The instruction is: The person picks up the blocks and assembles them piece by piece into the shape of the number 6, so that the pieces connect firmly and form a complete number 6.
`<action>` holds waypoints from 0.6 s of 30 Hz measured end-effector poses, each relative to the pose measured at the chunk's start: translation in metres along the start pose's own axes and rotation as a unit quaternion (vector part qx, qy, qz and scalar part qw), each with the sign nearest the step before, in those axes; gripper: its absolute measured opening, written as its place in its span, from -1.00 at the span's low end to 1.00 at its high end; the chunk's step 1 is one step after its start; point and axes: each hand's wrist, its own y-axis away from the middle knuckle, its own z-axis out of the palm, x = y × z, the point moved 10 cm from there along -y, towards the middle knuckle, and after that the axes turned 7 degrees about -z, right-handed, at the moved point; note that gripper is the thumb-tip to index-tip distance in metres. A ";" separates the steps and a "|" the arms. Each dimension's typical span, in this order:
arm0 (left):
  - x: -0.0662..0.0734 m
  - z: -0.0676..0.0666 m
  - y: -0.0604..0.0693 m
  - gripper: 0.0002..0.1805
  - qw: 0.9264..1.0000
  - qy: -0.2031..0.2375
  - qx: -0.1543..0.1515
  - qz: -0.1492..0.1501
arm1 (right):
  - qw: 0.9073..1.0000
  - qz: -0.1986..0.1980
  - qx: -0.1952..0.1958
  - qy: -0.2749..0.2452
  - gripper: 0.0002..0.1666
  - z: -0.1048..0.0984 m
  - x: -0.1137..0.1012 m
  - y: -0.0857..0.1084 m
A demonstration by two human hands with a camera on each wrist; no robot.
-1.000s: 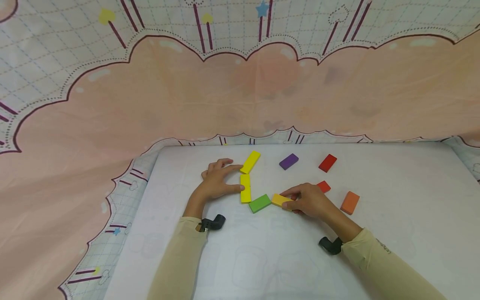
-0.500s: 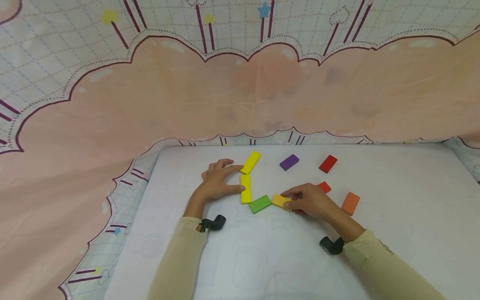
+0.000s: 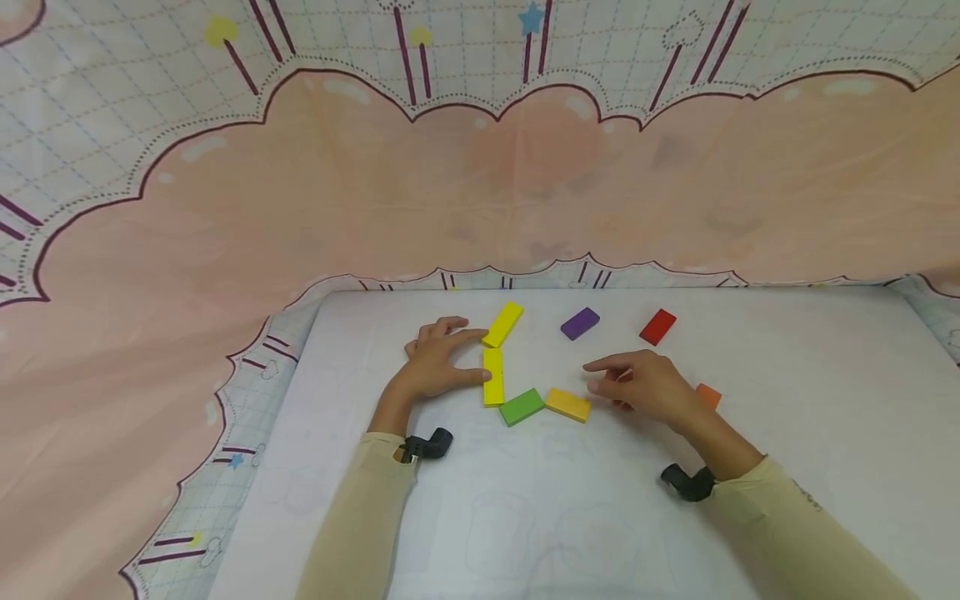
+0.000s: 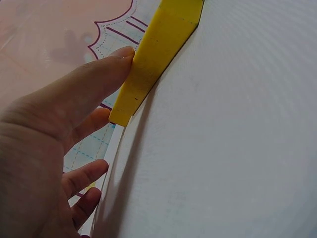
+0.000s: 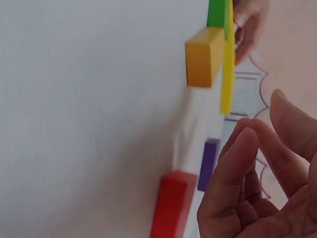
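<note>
Right hand: my right hand (image 3: 648, 387) grips nothing; fingers loosely bent, thumb apart; it hangs just off the amber block's right end.
Amber block: amber-yellow rectangular block, wood by its look (image 3: 567, 405); lies left of my right fingertips and a bit nearer me; long axis left to right, right end slightly nearer me; right hand is the nearer one.
Green neighbour: leaf-green rectangular block, same make (image 3: 522, 407); its right end meets the amber's left end; contact probable; slants the other way, left end nearer me.
Left hand: my left hand (image 3: 429, 371) clenches nothing; thumb touches the near bright-yellow rectangular block (image 3: 493, 395); index fingertip at the near end of the far bright-yellow rectangular block (image 3: 504, 322), contact unclear.
Yellow axes: near one points away from me; far one leans right at its far end.
Loose blocks: purple rectangular block (image 3: 580, 323) lies beyond my right fingertips, slightly left; dark-red rectangular block (image 3: 657, 327) beyond the right hand; orange block (image 3: 709, 396) right of it, partly covered.
</note>
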 end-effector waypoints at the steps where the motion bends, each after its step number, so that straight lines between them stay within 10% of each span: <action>1: 0.000 0.000 0.000 -0.19 1.000 0.000 0.000 0.000 | 1.000 -0.005 0.005 0.005 -0.50 -0.004 -0.001 0.001; 18: 0.000 0.000 0.001 -0.19 1.000 0.001 0.000 0.001 | 0.989 -0.049 0.063 0.126 -0.48 -0.050 0.010 0.017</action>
